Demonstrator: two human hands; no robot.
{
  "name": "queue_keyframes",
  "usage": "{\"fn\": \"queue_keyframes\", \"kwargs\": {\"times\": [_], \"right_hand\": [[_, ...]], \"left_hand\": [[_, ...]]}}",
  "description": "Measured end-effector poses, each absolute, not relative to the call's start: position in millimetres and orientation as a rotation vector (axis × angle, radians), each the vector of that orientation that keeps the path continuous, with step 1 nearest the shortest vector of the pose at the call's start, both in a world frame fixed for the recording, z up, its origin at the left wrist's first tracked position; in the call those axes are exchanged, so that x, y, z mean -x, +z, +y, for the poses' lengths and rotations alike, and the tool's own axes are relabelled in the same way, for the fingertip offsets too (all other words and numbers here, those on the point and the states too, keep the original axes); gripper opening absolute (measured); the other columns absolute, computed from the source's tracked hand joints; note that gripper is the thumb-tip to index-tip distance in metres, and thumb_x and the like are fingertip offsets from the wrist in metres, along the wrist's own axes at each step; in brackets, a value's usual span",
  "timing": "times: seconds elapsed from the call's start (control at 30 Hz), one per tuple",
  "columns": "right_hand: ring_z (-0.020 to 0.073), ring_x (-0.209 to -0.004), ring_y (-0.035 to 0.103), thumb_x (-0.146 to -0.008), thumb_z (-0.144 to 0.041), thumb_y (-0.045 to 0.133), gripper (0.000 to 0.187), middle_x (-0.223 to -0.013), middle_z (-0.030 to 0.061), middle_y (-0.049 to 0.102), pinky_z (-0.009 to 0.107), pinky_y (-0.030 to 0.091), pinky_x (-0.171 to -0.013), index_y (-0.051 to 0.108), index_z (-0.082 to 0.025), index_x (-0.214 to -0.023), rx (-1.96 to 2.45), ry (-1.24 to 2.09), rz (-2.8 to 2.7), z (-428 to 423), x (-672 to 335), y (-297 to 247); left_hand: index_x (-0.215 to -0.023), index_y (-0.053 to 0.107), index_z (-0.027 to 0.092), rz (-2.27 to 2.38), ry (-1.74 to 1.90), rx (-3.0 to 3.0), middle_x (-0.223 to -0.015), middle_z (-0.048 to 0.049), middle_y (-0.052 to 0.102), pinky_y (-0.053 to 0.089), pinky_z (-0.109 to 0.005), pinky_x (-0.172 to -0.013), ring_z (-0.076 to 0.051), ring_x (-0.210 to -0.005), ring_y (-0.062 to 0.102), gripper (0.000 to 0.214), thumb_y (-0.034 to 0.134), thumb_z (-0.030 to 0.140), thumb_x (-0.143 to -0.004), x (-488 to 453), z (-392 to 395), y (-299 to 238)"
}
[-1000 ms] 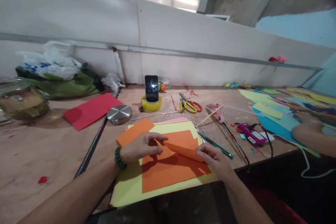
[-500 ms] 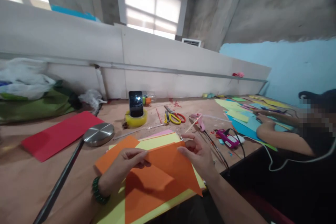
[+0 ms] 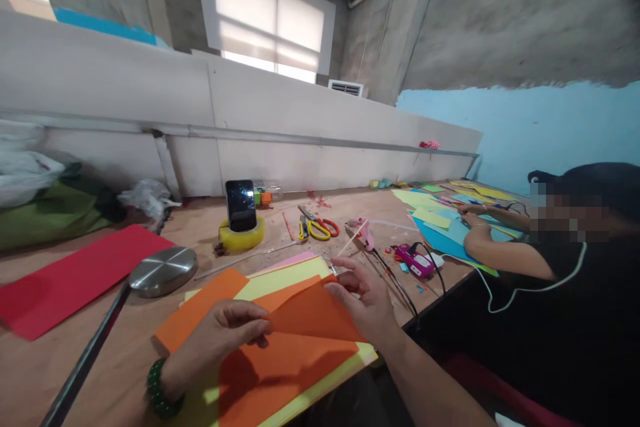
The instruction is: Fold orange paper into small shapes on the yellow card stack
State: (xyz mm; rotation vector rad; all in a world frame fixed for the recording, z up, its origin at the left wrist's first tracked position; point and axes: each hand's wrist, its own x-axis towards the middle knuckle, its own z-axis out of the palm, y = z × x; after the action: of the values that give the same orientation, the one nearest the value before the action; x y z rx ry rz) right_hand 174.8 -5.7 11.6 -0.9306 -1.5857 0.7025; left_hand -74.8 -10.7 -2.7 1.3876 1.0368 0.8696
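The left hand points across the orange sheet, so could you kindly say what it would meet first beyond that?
Past the orange sheet at its fingertips, the left hand would probably meet the right hand first, though depth is unclear here.

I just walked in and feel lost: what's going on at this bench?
The person's left hand and right hand hold a thin orange paper sheet, raised above flat orange paper on a pale yellow paper stack. Beyond them stands a black rectangular phone. To the right, a co-worker's bare arms reach over scattered coloured papers.
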Motion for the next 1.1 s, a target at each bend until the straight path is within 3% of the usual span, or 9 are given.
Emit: {"fn": "queue_keyframes", "kwargs": {"times": [0.27, 0.4, 0.63, 0.83, 1.0, 1.1], "right_hand": [[0.0114, -0.052, 0.051, -0.077, -0.042, 0.069, 0.038, -0.058, -0.0030, 0.056, 0.021, 0.040, -0.048, 0.063, -0.016, -0.104, 0.989, 0.786, -1.540, -3.2, -175.6, 10.7], [0.0122, -0.052, 0.051, -0.074, -0.047, 0.071, 0.045, -0.058, -0.0020, 0.057, 0.022, 0.039, -0.047, 0.063, -0.015, -0.105, 1.045, 0.902, -1.535, 0.7, -175.5, 4.1], [0.0130, -0.051, 0.053, -0.071, -0.048, 0.072, 0.044, -0.057, -0.0014, 0.061, 0.023, 0.042, -0.048, 0.065, -0.017, -0.101, 1.061, 0.826, -1.445, -1.5, -173.5, -7.0], [0.0123, -0.051, 0.053, -0.067, -0.048, 0.076, 0.046, -0.056, -0.0022, 0.060, 0.022, 0.043, -0.048, 0.065, -0.016, -0.098, 1.055, 0.914, -1.354, -4.3, -172.8, -6.9], [0.0115, -0.049, 0.050, -0.065, -0.050, 0.078, 0.050, -0.053, -0.0049, 0.053, 0.022, 0.041, -0.047, 0.065, -0.017, -0.099, 1.049, 1.026, -1.363, -5.4, -171.3, -8.0], [0.0103, -0.049, 0.047, -0.064, -0.049, 0.079, 0.048, -0.053, -0.0066, 0.049, 0.023, 0.041, -0.049, 0.064, -0.017, -0.097, 1.016, 1.049, -1.345, -6.8, -163.9, -7.6]], "left_hand": [[-0.084, 0.074, 0.015, 0.874, 0.783, -1.438, -0.080, -0.0041, 0.073, 0.051, -0.025, -0.068, -0.016, -0.071, 0.064, 0.036, 0.081, 0.042, -0.061, 71.0, -14.7, -0.3], [-0.083, 0.073, 0.014, 0.829, 0.714, -1.410, -0.076, -0.0025, 0.072, 0.049, -0.022, -0.065, -0.012, -0.065, 0.061, 0.034, 0.081, 0.039, -0.062, 69.2, -16.5, 2.9], [-0.062, 0.065, 0.014, 0.955, 0.751, -1.391, -0.061, -0.0029, 0.068, 0.050, -0.025, -0.060, -0.013, -0.056, 0.061, 0.040, 0.074, 0.052, -0.067, 67.7, -17.3, -0.1], [-0.056, 0.058, 0.015, 1.042, 0.800, -1.327, -0.054, -0.0008, 0.063, 0.047, -0.023, -0.053, -0.012, -0.050, 0.058, 0.040, 0.077, 0.050, -0.059, 66.2, -14.6, 1.6], [-0.058, 0.054, 0.017, 1.098, 1.023, -1.268, -0.049, 0.0059, 0.051, 0.043, -0.021, -0.051, -0.009, -0.048, 0.049, 0.038, 0.076, 0.048, -0.060, 68.0, -13.7, 5.9], [-0.064, 0.060, 0.016, 1.089, 1.062, -1.237, -0.057, 0.0017, 0.058, 0.046, -0.023, -0.054, -0.012, -0.054, 0.055, 0.040, 0.072, 0.054, -0.063, 64.9, -18.5, 7.6]]}}
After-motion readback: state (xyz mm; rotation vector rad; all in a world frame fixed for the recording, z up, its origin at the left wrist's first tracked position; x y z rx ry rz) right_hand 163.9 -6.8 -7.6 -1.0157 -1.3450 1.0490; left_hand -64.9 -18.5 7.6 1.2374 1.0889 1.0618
